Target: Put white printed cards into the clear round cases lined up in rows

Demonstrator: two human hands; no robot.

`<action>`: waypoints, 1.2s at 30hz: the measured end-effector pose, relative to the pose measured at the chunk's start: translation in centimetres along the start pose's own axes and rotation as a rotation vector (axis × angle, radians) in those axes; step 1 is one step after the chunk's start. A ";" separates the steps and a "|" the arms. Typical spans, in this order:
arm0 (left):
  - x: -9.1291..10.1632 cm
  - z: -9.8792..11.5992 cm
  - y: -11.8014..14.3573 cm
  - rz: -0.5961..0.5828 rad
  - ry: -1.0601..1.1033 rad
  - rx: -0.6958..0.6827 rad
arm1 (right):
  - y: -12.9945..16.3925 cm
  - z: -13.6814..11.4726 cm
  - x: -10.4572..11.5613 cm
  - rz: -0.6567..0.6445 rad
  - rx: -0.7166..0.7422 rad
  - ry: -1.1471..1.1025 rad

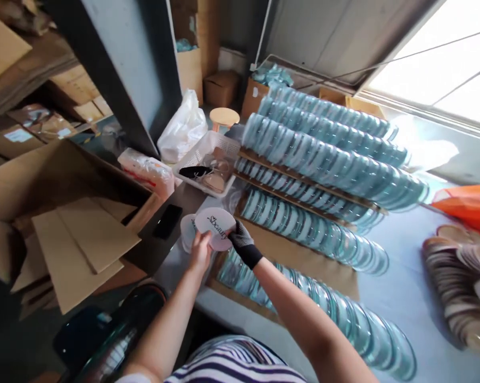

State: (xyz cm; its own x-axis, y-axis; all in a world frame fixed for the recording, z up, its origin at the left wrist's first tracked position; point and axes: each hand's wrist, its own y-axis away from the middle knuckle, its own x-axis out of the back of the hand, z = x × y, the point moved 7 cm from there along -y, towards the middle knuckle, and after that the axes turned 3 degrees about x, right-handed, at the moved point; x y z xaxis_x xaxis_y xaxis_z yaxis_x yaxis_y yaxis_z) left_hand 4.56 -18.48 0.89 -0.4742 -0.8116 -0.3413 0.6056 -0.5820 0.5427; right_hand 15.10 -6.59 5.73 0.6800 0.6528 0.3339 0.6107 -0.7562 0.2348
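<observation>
Both hands hold a pale pink, rounded flat piece (210, 218) printed with "beauty" in dark script. My bare left hand (200, 251) grips its lower left edge, thumb on top. At its right edge, my right hand (243, 242) in a grey and black glove pinches the rim. A similar printed piece (187, 232) shows partly beneath it on the left; whether it is held or lies on the table I cannot tell. Close to my right hand stand rows of clear, bluish curved plastic pieces (304, 221), stacked on edge on cardboard.
Behind the hands is a white basket (208, 139) holding shoe-like parts. A black phone (167, 222) lies to the left, beside an open carton (8, 186) with cardboard sheets (84, 239). Stacked brown and pink pieces (459, 287) and an orange bag (469, 207) are at right.
</observation>
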 end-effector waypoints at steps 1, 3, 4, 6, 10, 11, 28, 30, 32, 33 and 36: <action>-1.9 -0.7 1.8 -0.063 0.010 0.020 | 1.8 0.1 2.3 0.025 -0.031 -0.075; -5.2 -2.9 5.9 -0.179 0.029 0.107 | 5.8 0.0 6.9 0.114 -0.049 -0.140; -6.7 -4.3 8.0 -0.227 0.025 0.159 | 7.9 0.1 9.0 0.170 -0.045 -0.147; -9.2 -7.3 12.0 -0.279 -0.007 0.250 | 11.8 0.9 12.7 0.264 -0.056 -0.150; -13.5 -12.2 18.4 -0.300 -0.067 0.341 | 19.2 5.1 18.4 0.306 -0.149 -0.176; -14.7 -13.2 19.8 -0.340 -0.084 0.383 | 21.3 6.4 20.0 0.329 -0.179 -0.177; -29.1 -23.3 30.1 -0.931 -0.583 0.641 | 40.2 16.7 34.6 0.273 -0.436 -0.807; -29.7 -23.6 29.9 -0.876 -0.656 0.540 | 40.7 17.5 35.3 0.393 -0.456 -0.780; -30.0 -24.6 30.7 -0.928 -0.651 0.630 | 40.7 18.1 34.9 0.374 -0.449 -0.852; -30.1 -25.2 31.2 -0.970 -0.618 0.711 | 40.6 18.3 34.6 0.329 -0.439 -0.909; -30.5 -25.8 31.2 -1.019 -0.648 0.736 | 40.9 19.3 34.6 0.296 -0.477 -0.922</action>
State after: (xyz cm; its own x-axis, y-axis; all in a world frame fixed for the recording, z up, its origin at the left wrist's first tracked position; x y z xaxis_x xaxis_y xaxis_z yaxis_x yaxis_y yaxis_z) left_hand 54.42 -13.21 8.46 -0.8221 0.2262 -0.5224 -0.5470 -0.5684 0.6146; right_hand 71.48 -14.04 9.26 0.9400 0.0721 -0.3335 0.2862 -0.6989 0.6554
